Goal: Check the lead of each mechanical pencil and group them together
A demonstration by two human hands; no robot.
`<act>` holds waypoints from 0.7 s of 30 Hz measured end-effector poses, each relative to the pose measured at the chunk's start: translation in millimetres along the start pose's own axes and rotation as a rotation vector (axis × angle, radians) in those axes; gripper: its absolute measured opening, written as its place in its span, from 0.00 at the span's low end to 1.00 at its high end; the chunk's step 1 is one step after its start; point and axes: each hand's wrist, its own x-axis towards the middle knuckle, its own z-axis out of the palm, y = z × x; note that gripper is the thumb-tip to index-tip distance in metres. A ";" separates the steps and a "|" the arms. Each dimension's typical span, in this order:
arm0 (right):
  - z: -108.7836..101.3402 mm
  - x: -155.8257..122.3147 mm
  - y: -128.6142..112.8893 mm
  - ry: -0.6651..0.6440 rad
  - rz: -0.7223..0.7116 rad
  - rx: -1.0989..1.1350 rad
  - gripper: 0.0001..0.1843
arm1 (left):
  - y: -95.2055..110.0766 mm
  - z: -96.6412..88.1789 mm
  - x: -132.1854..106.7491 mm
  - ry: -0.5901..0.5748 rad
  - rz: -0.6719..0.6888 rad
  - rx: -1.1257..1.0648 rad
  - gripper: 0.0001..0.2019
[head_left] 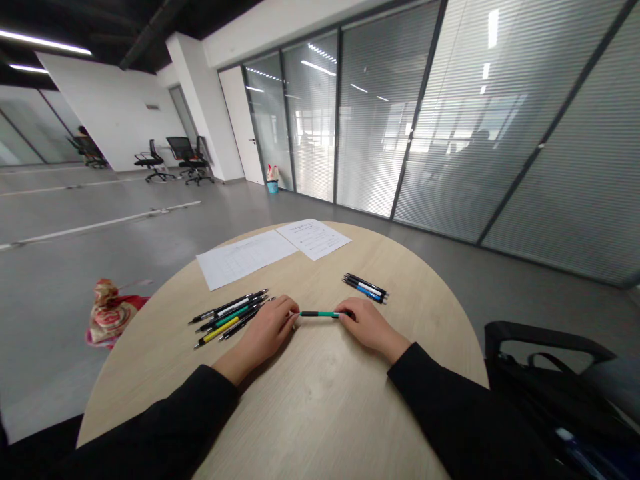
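As green pen is pinched between left hand and right hand | both are rested on bench

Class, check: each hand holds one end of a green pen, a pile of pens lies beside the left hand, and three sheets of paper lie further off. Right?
No: the head view shows two sheets of paper, not three. The left hand, right hand, green pen and pile of pens are as stated.
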 end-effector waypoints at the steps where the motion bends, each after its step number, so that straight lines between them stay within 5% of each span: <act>1: 0.1 0.0 0.3 -0.001 -0.001 0.000 0.09 | -0.4 0.3 -0.2 0.002 0.001 0.002 0.08; 21: 0.4 -1.9 -2.1 -0.008 0.006 -0.013 0.06 | -3.4 2.4 -1.5 0.006 -0.010 -0.035 0.06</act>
